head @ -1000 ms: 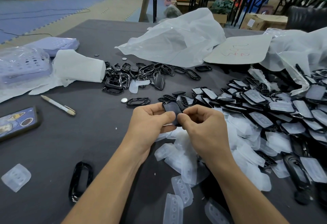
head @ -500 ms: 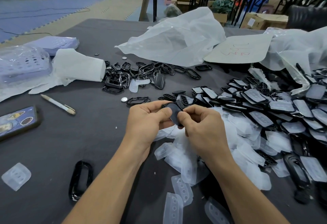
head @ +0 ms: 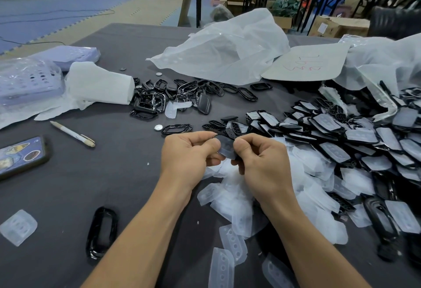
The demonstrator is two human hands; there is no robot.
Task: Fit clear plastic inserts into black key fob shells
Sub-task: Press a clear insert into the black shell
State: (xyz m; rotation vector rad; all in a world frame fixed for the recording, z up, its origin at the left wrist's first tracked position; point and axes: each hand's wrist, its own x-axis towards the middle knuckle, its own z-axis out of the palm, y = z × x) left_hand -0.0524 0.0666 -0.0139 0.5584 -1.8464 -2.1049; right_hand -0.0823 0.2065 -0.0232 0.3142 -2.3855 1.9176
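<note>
**Two hands pinch one black key fob shell above a heap of clear inserts**

Seen from a head-worn camera looking down, two bare forearms reach in from the bottom edge over a dark grey counter [head: 118,173]. The left hand [head: 189,153] and the right hand [head: 262,162] meet at the fingertips, and both are clamped on the same black key fob shell [head: 226,148]. Each thumb presses on the shell's upper face, with the fingers curled underneath. The shell sits tilted between the two thumbs, held up off the counter (whether a clear piece is already seated in it cannot be told).

Directly beneath the hands and running back along the right forearm lies a loose pile of clear inserts [head: 234,199]. To the right of the right hand spreads a large heap of fitted shells [head: 341,144], each black with a pale face. Beyond the left hand lies a cluster of black frames [head: 157,98], and just ahead of its knuckles a coin cell [head: 158,127]. Beside the left forearm lies one black ring [head: 102,230]. Further left are a lone insert [head: 18,226], a pen [head: 73,134] and a phone [head: 20,155]. Well beyond both hands lies a crumpled white plastic bag [head: 227,53].
</note>
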